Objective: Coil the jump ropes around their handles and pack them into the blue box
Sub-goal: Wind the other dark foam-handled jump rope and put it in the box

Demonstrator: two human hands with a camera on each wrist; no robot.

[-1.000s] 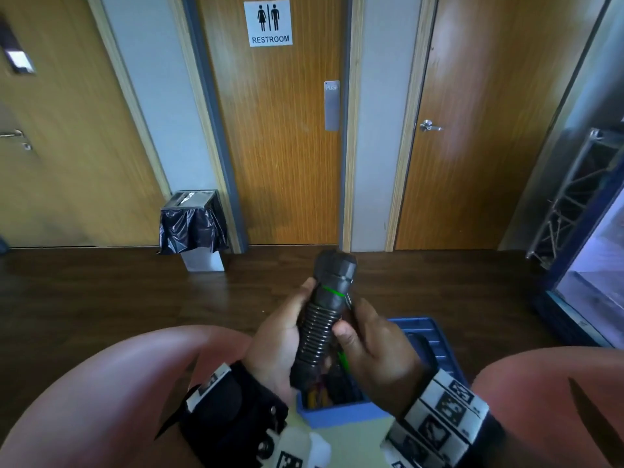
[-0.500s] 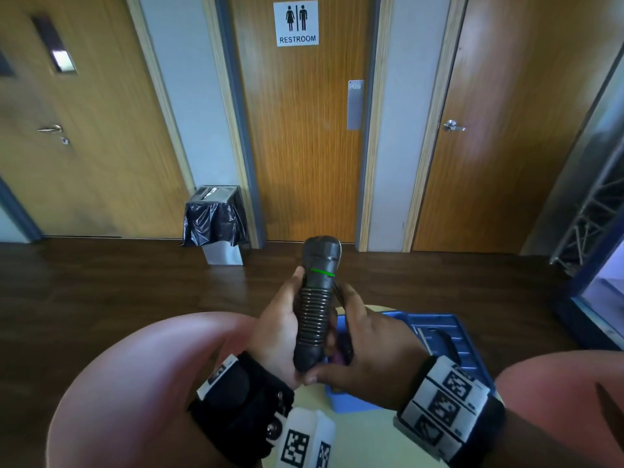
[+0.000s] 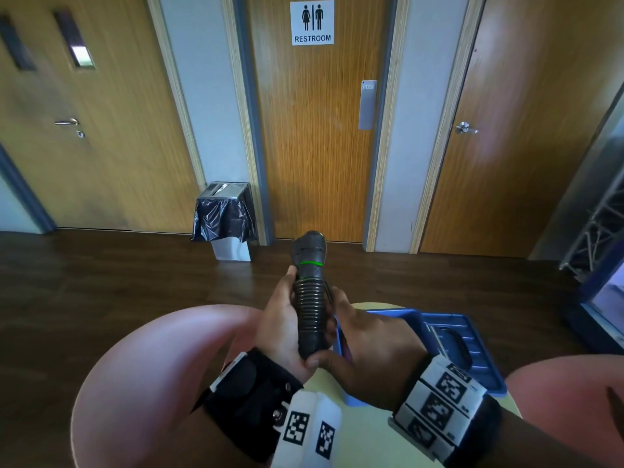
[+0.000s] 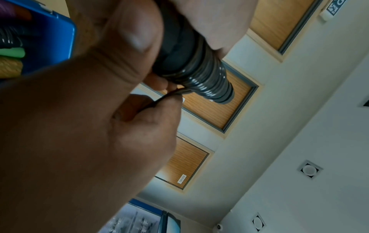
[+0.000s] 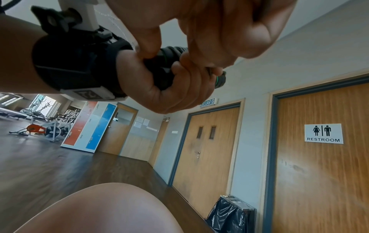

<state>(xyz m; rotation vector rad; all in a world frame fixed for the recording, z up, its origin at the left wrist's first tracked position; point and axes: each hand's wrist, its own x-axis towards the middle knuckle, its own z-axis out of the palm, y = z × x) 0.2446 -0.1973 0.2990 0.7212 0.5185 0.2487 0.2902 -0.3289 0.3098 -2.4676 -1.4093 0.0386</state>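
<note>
While the left hand (image 3: 283,329) is wrapping its fingers round the black jump rope handle (image 3: 309,292), holding it nearly upright above the lap, the right hand (image 3: 368,346) is pinching the thin black rope (image 4: 159,100) just beside the coils already wound on the handle, its thumb pressing the handle's near end. Behind the right hand, the blue box (image 3: 472,346) is sitting open on the pale yellow bench (image 3: 368,430), with other coiled ropes (image 4: 10,39) lying inside it

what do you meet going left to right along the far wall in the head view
left wooden door → trash bin → restroom door → right wooden door → metal truss
</note>
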